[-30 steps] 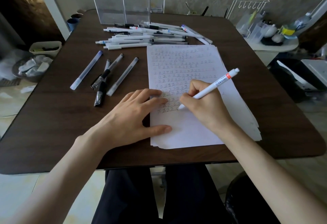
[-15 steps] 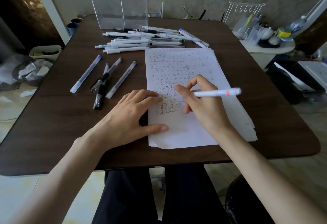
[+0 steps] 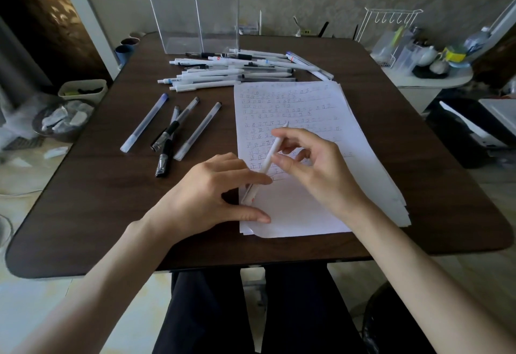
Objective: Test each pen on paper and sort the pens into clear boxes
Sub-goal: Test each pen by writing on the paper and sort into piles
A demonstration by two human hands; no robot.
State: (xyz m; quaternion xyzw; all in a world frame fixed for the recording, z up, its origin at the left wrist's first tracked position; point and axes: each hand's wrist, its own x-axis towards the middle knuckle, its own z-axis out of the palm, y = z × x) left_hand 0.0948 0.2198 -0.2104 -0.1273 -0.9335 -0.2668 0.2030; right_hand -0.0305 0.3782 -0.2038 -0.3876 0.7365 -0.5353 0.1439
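My right hand (image 3: 315, 169) pinches a white pen (image 3: 268, 159) by its middle, above the stack of paper (image 3: 304, 208). The pen's tip points away from me and its red-marked end sits low by my left fingers. My left hand (image 3: 212, 197) lies flat with fingers spread on the paper's left edge, thumb on the sheet. Rows of small written marks cover the upper sheet. A pile of white pens (image 3: 234, 71) lies beyond the paper. Two tall clear boxes (image 3: 192, 10) stand at the table's far edge.
Several translucent and black pens (image 3: 173, 130) lie left of the paper on the dark wooden table (image 3: 83, 200). Two cups (image 3: 125, 49) sit at the far left corner. A side stand with a white rack and bottles (image 3: 418, 54) is at the right.
My right hand lifted the pen off the paper and turned it round, from tip-down writing to tip pointing away. My left hand stayed on the paper.
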